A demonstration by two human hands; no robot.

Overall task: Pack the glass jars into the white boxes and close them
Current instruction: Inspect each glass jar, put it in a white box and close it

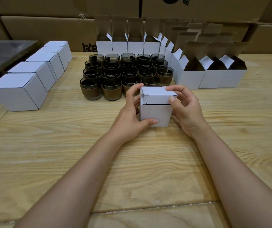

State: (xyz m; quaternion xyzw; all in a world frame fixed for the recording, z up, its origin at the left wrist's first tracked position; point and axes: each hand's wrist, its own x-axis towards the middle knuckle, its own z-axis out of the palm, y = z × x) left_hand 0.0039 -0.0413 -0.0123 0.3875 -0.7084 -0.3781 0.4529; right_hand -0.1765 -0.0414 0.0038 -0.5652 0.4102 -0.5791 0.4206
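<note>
A small white box (155, 112) stands on the wooden table (66, 153) in front of me. Its lid is folded over the top, with the front tuck flap hanging outside and a dark gap under it. My left hand (132, 116) grips the box's left side, thumb on the lower front and fingers curled over the top left corner. My right hand (186, 109) holds the right side, its thumb pressing the flap and its fingers pinching the lid's top right corner. Behind the box stand several dark glass jars (125, 71) with brown bands, in rows.
Several closed white boxes (31, 76) form a row at the left. Open white boxes (128, 45) with raised lids line the back and more open boxes (212, 74) curve round to the right. Large brown cartons (41, 28) wall off the rear. A dark surface (3, 51) lies at far left.
</note>
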